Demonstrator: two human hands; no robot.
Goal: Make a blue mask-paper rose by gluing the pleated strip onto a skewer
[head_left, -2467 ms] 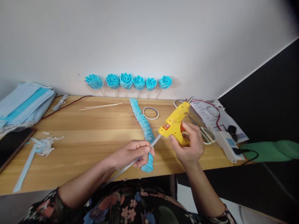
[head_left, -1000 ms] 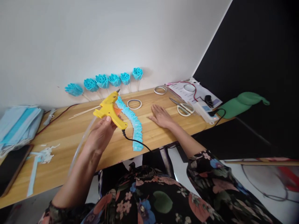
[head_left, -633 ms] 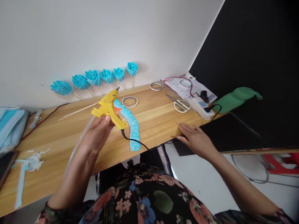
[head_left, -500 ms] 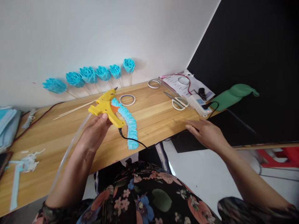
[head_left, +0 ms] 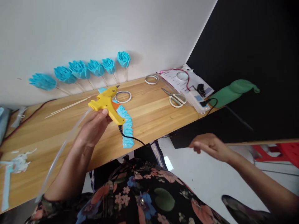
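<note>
My left hand (head_left: 95, 126) is closed around the handle of a yellow hot glue gun (head_left: 106, 102), its metal nozzle pointing up and right. A long clear glue stick (head_left: 61, 148) trails from the gun's back end, down past my left forearm. Behind the gun lies a pleated blue strip (head_left: 127, 132) on the wooden table (head_left: 151, 110), partly hidden by gun and hand. A black cord (head_left: 130, 137) hangs from the handle over the table's front edge. My right hand (head_left: 211, 146) is off the table, above the floor, with fingers curled and nothing visible in them.
Several blue flowers on sticks (head_left: 79, 69) lean against the wall. Two thin sticks (head_left: 67, 107), tape rolls (head_left: 123, 97), scissors (head_left: 177, 100) and a power strip (head_left: 199, 102) lie on the table. Scraps (head_left: 21, 162) are at left; a green pouch-like item (head_left: 230, 93) is at right.
The glue gun passed from my right hand to my left. My right hand rested flat on the table, then moved right beyond its edge and curled. The view has turned rightward.
</note>
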